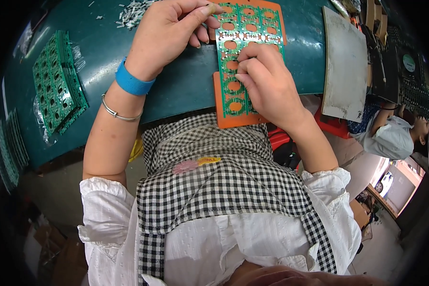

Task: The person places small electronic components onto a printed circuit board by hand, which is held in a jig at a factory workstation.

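Observation:
A green circuit board panel (234, 86) with rows of oval cut-outs lies on an orange board (219, 102) at the table's front edge. Over the panel's far left edge is my left hand (169, 33), thumb and forefinger pinched together. Anything between those fingertips is too small to name. My right hand (269, 88) rests over the panel's middle, its fingers curled in a pinch by one of the cut-outs. What it holds, if anything, is hidden. Beyond my left hand sits a pile of small pale strip-like parts (133, 13).
Stacks of green circuit panels (57, 81) stand at the left on the green table (186, 81), with more (12, 148) at the far left. A pale flat board (345, 66) lies to the right. Beyond it another person (391, 133) in light clothing is visible.

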The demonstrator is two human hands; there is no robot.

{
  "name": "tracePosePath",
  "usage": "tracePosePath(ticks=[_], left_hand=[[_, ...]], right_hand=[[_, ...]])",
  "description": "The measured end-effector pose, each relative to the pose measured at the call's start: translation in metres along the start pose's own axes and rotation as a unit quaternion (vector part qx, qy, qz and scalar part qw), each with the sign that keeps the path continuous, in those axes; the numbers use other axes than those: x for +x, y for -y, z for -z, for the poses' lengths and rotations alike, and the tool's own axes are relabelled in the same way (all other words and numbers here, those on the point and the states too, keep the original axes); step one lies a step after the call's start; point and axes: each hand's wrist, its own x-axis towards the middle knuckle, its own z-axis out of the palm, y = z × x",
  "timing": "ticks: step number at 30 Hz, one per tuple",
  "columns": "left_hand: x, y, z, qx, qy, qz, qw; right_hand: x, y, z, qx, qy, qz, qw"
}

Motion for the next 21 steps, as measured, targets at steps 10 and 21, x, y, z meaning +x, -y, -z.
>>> tracePosePath(ticks=[10,21], left_hand=[[-0.01,0.005,-0.009,0.09,0.043,-0.112,0.989],[-0.051,-0.015,-0.034,0.102,0.123,-0.012,0.987]], right_hand=[[0.01,-0.003,0.021,0.057,0.021,0.015,0.998],[0.029,-0.005,0.013,-0.008,-0.177,0.133,0.975]])
